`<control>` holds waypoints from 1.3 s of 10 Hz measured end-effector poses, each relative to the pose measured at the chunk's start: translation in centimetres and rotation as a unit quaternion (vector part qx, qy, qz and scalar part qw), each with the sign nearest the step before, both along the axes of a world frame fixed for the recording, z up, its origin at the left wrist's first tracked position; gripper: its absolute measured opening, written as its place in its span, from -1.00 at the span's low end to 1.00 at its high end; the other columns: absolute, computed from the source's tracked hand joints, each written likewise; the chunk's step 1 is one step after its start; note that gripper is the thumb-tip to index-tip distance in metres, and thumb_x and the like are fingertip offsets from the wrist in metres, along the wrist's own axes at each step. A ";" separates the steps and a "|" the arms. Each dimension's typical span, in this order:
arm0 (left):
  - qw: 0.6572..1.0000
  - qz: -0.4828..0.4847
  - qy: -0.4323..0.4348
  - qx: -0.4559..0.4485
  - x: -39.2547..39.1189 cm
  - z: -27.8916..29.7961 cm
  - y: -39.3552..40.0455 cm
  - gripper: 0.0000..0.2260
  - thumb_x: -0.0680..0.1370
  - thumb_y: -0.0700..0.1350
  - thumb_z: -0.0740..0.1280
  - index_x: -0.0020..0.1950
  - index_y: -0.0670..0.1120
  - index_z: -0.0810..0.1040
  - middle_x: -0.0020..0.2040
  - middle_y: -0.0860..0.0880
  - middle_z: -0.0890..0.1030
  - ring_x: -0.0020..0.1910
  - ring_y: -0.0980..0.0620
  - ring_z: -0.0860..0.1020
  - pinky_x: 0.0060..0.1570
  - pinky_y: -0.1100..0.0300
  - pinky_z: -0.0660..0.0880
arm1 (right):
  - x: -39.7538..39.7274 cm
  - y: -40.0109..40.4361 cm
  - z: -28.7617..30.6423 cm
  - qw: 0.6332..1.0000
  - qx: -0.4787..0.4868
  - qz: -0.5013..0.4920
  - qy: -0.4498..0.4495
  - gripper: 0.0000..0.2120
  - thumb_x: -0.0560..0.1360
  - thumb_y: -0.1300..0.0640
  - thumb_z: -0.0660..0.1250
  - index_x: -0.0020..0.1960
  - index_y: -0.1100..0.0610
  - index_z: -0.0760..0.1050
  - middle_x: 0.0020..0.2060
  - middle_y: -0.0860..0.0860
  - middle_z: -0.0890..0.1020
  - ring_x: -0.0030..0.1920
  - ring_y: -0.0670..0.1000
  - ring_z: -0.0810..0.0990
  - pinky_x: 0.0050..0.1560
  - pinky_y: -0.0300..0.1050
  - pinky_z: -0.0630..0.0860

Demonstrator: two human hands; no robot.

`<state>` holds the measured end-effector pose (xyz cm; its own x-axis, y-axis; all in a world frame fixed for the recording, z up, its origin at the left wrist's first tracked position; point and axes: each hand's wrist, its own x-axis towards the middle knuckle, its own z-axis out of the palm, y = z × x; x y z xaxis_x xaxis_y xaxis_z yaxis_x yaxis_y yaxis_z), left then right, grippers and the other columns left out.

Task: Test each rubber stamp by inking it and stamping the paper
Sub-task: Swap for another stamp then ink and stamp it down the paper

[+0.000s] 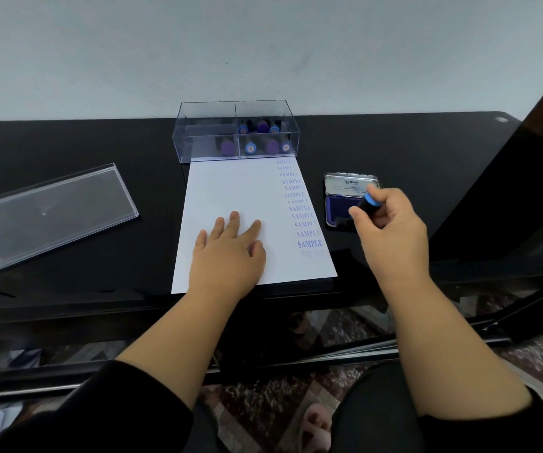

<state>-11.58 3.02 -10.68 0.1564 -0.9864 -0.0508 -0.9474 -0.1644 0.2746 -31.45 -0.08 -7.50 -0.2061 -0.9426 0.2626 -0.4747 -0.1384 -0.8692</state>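
Left hand (pixel 227 253) flat on the paper (pixel 230 191), right hand (pixel 391 223) gripping a blue-capped stamp (pixel 366 206) tilted over, perhaps touching, the ink pad (pixel 337 209): it should level the face, press evenly, then lift straight.

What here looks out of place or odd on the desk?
The clear lid lies askew at the left, away from its clear box. On the paper, the lowest mark is faint and smudged, unlike the "SAMPLE" prints above.

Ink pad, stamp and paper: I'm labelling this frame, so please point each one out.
Ink pad (pixel 336 209): head view, bare blue ink surface.
Stamp (pixel 368 203): head view, blue-capped handle.
Paper (pixel 230 188): head view, blank middle.
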 end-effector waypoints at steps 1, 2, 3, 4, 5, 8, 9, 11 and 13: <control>1.000 0.001 0.001 -0.004 0.0 0.0 0.0 -0.56 0.64 0.03 -0.07 0.54 0.18 0.07 0.58 0.01 -0.05 0.55 0.01 -0.10 0.49 0.03 -0.18 | 0.1 0.0 0.1 1.000 0.001 0.006 -0.004 -0.75 0.48 0.10 0.36 0.15 -0.07 0.49 -0.26 -0.21 0.53 -0.23 -0.22 0.51 -0.17 -0.39 0.37; 1.000 0.003 0.004 -0.006 0.0 0.1 -0.1 -0.57 0.64 0.03 -0.06 0.54 0.18 0.08 0.58 0.02 -0.04 0.55 0.01 -0.09 0.49 0.04 -0.18 | 0.1 0.0 0.3 1.000 0.000 0.012 -0.005 -0.75 0.49 0.10 0.36 0.14 -0.08 0.48 -0.25 -0.22 0.53 -0.22 -0.22 0.51 -0.18 -0.40 0.37; 1.000 0.001 0.003 -0.001 0.0 0.1 -0.2 -0.56 0.64 0.02 -0.07 0.54 0.18 0.06 0.58 0.02 -0.05 0.55 0.02 -0.09 0.49 0.04 -0.18 | 0.1 0.0 0.2 1.000 0.001 0.014 -0.008 -0.75 0.49 0.10 0.36 0.15 -0.07 0.48 -0.23 -0.23 0.53 -0.21 -0.23 0.52 -0.16 -0.39 0.38; 1.000 0.001 0.001 0.003 0.0 0.1 -0.4 -0.56 0.64 0.01 -0.07 0.54 0.18 0.05 0.58 0.03 -0.05 0.55 0.03 -0.10 0.48 0.04 -0.19 | 0.1 0.0 0.2 1.000 0.001 0.014 -0.008 -0.74 0.49 0.10 0.36 0.16 -0.07 0.48 -0.22 -0.23 0.53 -0.21 -0.23 0.52 -0.17 -0.39 0.38; 1.000 0.002 0.001 0.004 -0.1 0.2 -0.5 -0.55 0.64 0.00 -0.07 0.54 0.17 0.05 0.58 0.03 -0.05 0.55 0.03 -0.10 0.48 0.04 -0.18 | 0.1 0.0 0.3 1.000 0.002 0.012 -0.007 -0.75 0.49 0.10 0.36 0.15 -0.07 0.48 -0.25 -0.23 0.51 -0.24 -0.25 0.50 -0.20 -0.41 0.37; 1.000 0.003 -0.002 0.003 -0.1 0.2 -0.5 -0.55 0.64 0.00 -0.07 0.54 0.17 0.05 0.58 0.03 -0.05 0.55 0.02 -0.09 0.49 0.03 -0.17 | 0.3 0.0 0.1 1.000 0.005 0.018 -0.004 -0.74 0.49 0.10 0.36 0.17 -0.07 0.48 -0.25 -0.24 0.51 -0.25 -0.25 0.49 -0.21 -0.43 0.35; 1.000 0.002 0.000 0.001 -0.1 0.2 -0.5 -0.56 0.64 0.00 -0.07 0.54 0.17 0.06 0.58 0.03 -0.05 0.55 0.02 -0.09 0.49 0.03 -0.18 | 0.3 0.0 0.0 1.000 0.005 0.019 -0.007 -0.73 0.49 0.11 0.36 0.17 -0.05 0.48 -0.25 -0.24 0.51 -0.27 -0.25 0.48 -0.21 -0.45 0.35; 1.000 0.001 0.002 0.000 0.0 0.2 -0.5 -0.56 0.64 0.00 -0.07 0.54 0.17 0.06 0.58 0.03 -0.05 0.55 0.02 -0.09 0.48 0.03 -0.18 | 0.3 -0.1 0.0 1.000 0.002 0.024 0.000 -0.72 0.49 0.10 0.36 0.19 -0.05 0.48 -0.25 -0.23 0.51 -0.25 -0.23 0.49 -0.20 -0.43 0.36; 1.000 0.001 0.007 -0.003 0.1 0.1 -0.5 -0.55 0.64 0.00 -0.07 0.54 0.17 0.06 0.58 0.03 -0.05 0.55 0.03 -0.09 0.48 0.04 -0.19 | 0.0 -1.4 0.3 0.999 -0.010 0.004 0.030 -0.72 0.51 0.10 0.33 0.20 -0.07 0.48 -0.06 -0.17 0.57 -0.12 -0.13 0.54 -0.16 -0.35 0.37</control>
